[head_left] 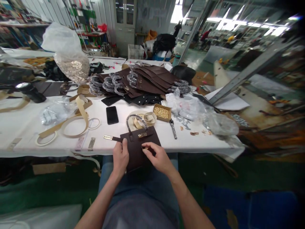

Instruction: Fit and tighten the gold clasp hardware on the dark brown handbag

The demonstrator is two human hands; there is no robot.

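Observation:
A dark brown handbag [135, 156] leans in my lap against the table edge, its plastic-wrapped handle [129, 124] standing up and gold-coloured hardware [142, 135] near its top. My left hand [121, 157] is closed on the bag's left edge, thumb on the front. From beside that thumb a brown strap [117, 139] with a gold-coloured metal plate [108, 137] sticks out to the left. My right hand [157, 156] is pinched over the bag's front, with a small gold-coloured metal piece [143, 147] at the fingertips; its exact kind is too small to make out.
Behind the bag lie tape rolls [149, 118], a box of gold-coloured studs [162, 112], a screwdriver-like tool [173, 128] and a phone [111, 115]. Brown bag panels [152, 79] are piled farther back. Plastic bags [190, 106] lie right; a flashlight [30, 92] lies left.

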